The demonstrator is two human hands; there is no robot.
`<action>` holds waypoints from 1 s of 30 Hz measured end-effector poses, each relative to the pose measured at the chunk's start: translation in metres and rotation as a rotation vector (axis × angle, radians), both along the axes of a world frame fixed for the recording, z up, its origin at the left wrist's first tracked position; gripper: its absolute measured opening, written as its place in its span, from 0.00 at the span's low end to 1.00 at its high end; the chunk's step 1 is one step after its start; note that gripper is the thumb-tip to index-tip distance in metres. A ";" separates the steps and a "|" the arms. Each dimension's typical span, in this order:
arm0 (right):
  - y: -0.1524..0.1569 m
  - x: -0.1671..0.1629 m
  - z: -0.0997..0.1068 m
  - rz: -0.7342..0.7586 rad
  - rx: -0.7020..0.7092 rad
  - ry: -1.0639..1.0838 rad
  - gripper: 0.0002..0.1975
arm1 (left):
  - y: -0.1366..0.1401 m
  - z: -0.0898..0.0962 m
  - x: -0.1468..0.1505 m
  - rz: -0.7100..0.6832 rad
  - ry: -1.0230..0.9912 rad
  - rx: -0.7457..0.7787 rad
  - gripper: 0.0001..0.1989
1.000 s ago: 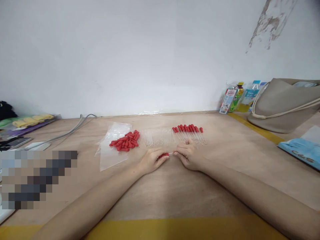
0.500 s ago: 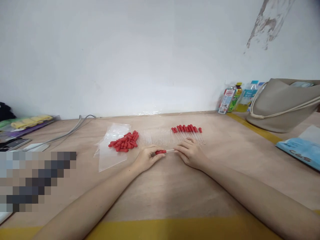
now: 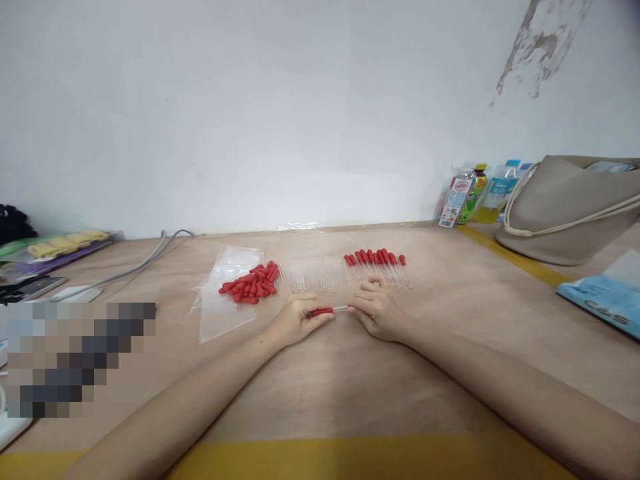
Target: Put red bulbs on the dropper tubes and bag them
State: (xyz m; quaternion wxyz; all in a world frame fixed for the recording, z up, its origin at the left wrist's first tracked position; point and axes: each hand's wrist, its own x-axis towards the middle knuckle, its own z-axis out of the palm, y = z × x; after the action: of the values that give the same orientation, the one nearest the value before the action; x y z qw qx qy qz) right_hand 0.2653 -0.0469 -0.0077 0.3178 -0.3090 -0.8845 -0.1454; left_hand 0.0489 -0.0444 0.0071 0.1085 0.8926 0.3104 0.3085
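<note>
Between my two hands lies a dropper, held level just above the table: a red rubber bulb (image 3: 323,311) joined to a thin clear glass tube (image 3: 341,309). My left hand (image 3: 296,319) pinches the bulb between thumb and fingers. My right hand (image 3: 376,311) grips the tube, and its far end is hidden by those fingers. Behind my left hand is a pile of loose red bulbs (image 3: 253,285) on a clear plastic bag (image 3: 215,319). Bare glass tubes (image 3: 320,273) lie in a row in the middle. Droppers with red bulbs (image 3: 383,256) lie side by side beyond my right hand.
At the right stand a beige bag (image 3: 570,213), a carton (image 3: 456,200), several bottles (image 3: 495,197) and a blue packet (image 3: 600,303). On the left are a grey cable (image 3: 140,263), a phone (image 3: 35,289) and a yellow-and-purple packet (image 3: 65,247). A wall closes the back.
Both hands keep their grip on the bulb and tube, which sit slightly lower in view. My right fingers have shifted a little. The whole view has moved slightly.
</note>
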 end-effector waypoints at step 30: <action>0.065 -0.004 0.015 -0.879 -0.433 0.161 0.19 | 0.006 -0.006 -0.002 0.052 0.060 -0.010 0.08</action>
State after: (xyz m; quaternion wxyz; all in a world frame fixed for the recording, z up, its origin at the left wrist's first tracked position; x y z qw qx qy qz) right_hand 0.2611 0.0182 0.0073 0.2222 -0.7217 -0.6533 -0.0542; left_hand 0.0471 -0.0387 0.0009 0.0956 0.8925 0.3383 0.2827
